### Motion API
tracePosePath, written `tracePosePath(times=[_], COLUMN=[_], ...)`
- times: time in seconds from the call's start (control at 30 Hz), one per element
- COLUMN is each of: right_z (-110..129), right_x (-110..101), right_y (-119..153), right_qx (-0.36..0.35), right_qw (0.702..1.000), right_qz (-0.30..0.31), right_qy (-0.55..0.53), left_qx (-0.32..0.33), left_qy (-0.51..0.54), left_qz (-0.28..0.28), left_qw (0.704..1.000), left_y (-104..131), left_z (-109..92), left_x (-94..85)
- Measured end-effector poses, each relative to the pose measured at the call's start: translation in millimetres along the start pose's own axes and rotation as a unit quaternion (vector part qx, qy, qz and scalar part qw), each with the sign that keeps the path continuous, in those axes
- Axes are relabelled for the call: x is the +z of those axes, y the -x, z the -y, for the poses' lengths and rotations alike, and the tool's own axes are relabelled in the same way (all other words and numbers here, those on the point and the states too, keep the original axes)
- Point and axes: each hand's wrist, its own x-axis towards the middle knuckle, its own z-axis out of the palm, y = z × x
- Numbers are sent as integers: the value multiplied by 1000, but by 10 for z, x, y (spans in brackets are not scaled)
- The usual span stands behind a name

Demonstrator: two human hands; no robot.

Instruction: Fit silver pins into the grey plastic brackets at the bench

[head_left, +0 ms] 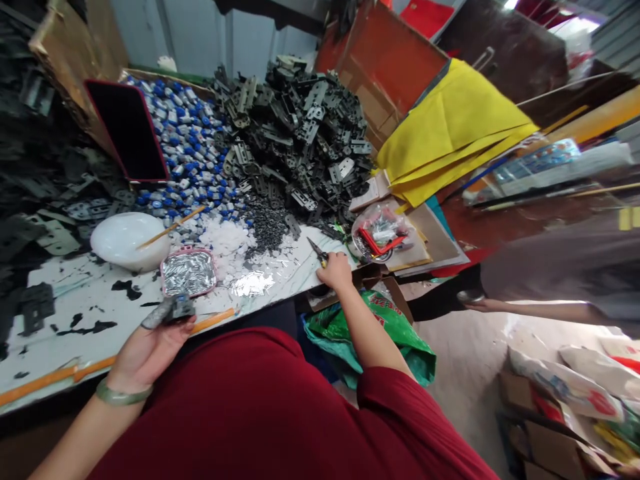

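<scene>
My left hand, palm up with its thumb wrapped in grey tape, grips a small dark plastic part above the table's front edge. A bit of blue shows on top of that part. On the right, my right hand is closed around needle-nose pliers, whose jaws point away from me over the tabletop. A pink-rimmed tray of thin metal pins sits just beyond my left hand. Loose shiny pins lie between the two hands.
Behind are heaps of blue-and-white small parts and dark plastic housings. A white bowl with a stick and a leaning tablet stand left. A clear tub holds red-handled tools. Another person's hand is at right.
</scene>
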Motion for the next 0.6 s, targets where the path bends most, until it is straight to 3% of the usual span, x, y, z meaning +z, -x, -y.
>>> tracePosePath(times=[0.1, 0.17, 0.27, 0.4, 0.5, 0.6], right_z=[45, 141, 446, 996, 1285, 1392], right_x=[54, 88, 73, -87, -169, -157], right_y=[9, 51, 266, 744, 989, 1056], right_qx=[46, 30, -136, -397, -457, -462], right_qw=[997, 990, 954, 864, 835, 835], right_qz=[-32, -60, -77, -39, -40, -61], right_qy=[-47, -126, -255, -306, -304, -295], left_qx=[-8, -8, 23, 56, 75, 81], left_qy=[38, 51, 77, 102, 97, 91], left_qz=[26, 59, 122, 199, 252, 264], left_qw=[999, 997, 989, 973, 960, 957], left_y=[-21, -57, -118, -151, -139, -123], left_z=[33, 59, 90, 89, 60, 35], left_x=[-18, -59, -136, -192, -202, -218])
